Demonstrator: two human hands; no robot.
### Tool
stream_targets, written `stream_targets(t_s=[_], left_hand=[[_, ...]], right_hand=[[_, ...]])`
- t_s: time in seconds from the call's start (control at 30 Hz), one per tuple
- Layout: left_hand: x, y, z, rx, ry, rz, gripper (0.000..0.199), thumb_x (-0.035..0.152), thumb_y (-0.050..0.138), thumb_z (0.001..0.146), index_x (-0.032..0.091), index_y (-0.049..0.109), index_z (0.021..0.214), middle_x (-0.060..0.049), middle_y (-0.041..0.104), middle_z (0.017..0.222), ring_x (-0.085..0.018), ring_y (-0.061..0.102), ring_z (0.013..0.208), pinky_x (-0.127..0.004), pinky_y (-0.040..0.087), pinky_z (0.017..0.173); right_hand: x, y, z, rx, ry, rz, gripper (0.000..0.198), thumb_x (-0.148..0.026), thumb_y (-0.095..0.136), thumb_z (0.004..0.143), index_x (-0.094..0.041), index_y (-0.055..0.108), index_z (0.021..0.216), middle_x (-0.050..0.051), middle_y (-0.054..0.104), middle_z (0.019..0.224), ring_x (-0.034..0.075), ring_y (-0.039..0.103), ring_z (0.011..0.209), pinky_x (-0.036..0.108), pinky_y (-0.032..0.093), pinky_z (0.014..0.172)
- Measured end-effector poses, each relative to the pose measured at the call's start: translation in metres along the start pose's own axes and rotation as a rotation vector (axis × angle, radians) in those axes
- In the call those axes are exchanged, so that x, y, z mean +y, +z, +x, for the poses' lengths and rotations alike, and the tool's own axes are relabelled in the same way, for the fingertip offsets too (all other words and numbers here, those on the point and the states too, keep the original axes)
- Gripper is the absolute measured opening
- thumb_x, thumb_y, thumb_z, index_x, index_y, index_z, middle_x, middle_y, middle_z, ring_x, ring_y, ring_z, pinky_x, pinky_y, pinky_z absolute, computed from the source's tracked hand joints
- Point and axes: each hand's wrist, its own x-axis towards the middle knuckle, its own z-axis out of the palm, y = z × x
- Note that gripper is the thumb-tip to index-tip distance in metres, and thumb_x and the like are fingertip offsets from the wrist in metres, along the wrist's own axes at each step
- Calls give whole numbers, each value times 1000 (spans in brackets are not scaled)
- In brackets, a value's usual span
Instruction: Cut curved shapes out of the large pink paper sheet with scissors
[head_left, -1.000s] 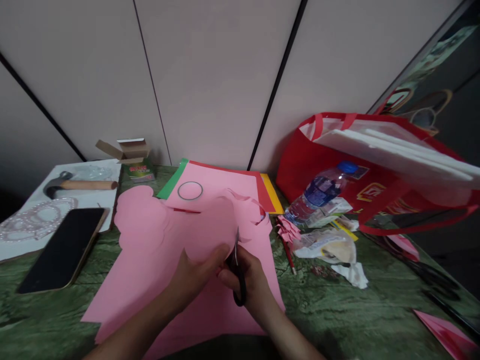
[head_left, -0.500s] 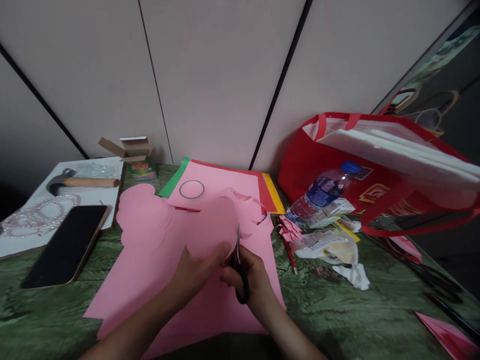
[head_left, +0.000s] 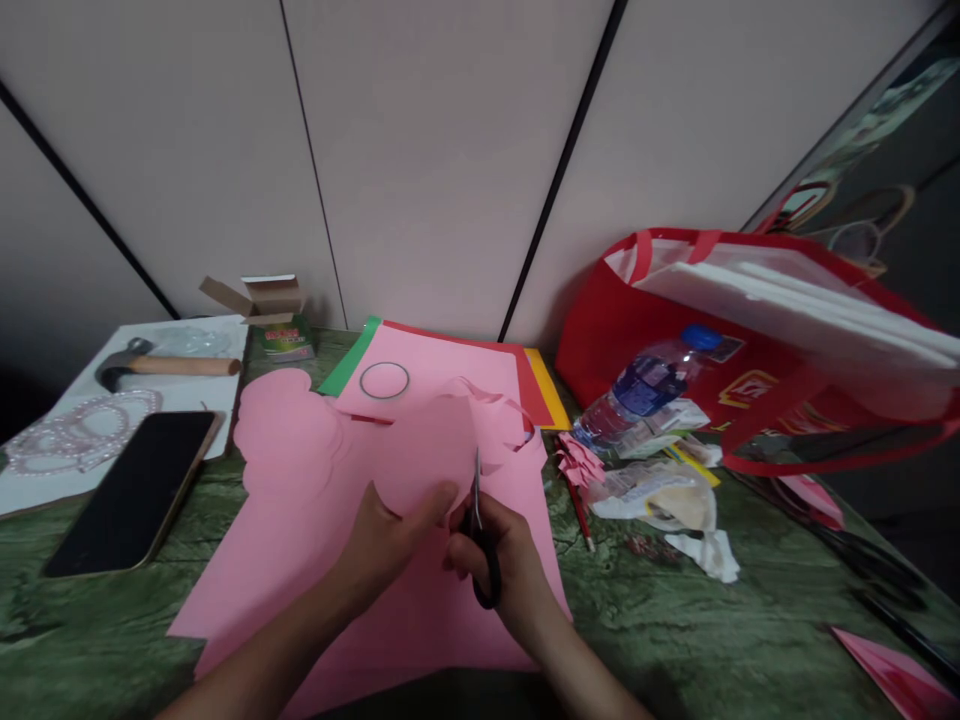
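Observation:
My left hand [head_left: 397,535] is closed on a rounded piece of pink paper [head_left: 431,450], thumb on top and the other fingers hidden beneath. In my right hand [head_left: 499,545] is a pair of scissors [head_left: 486,560] with black handles. Their blades point away from me at the right edge of the pink piece and look nearly closed. Under both hands lie large pink sheets [head_left: 300,590]. A stack of scalloped pink cutouts [head_left: 281,430] rests on them to the left. Thin curled paper offcuts [head_left: 495,395] lie just beyond the blades.
A phone [head_left: 135,495], bead strands [head_left: 82,430] and a hammer [head_left: 172,365] lie left. Behind are a small box [head_left: 281,335] and a thin ring [head_left: 385,380]. To the right stand a water bottle [head_left: 637,390] and a red bag [head_left: 600,310], with a pencil [head_left: 581,515] nearer.
Both hands stay in almost the same place. My left thumb and the pink piece have shifted very slightly; the scissors remain at its right edge.

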Motion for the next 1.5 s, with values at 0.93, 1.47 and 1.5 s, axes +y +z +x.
stream_targets(t_s=[0.93, 1.47, 1.5], left_hand=[[1, -3, -1, 85, -36, 115, 22, 30, 59, 67, 17, 55, 49, -1, 61, 47, -17, 60, 50, -24, 46, 47], [1, 0, -4, 97, -12, 131, 22, 29, 57, 70, 18, 56, 51, 1, 59, 44, -16, 58, 47, -25, 48, 47], [1, 1, -4, 96, -27, 138, 21, 28, 56, 69, 19, 56, 50, 0, 59, 44, -16, 58, 47, -25, 48, 48]], right_hand=[[-2, 1, -1, 8, 26, 36, 21, -29, 66, 63, -18, 49, 63, -6, 47, 43, 8, 42, 38, 19, 33, 37], [4, 3, -2, -26, 30, 48, 25, -36, 67, 64, -18, 49, 66, -6, 48, 45, 9, 44, 38, 21, 34, 38], [4, 2, -1, -29, 21, 49, 27, -38, 68, 64, -18, 49, 67, -6, 48, 47, 9, 45, 40, 21, 35, 39]])
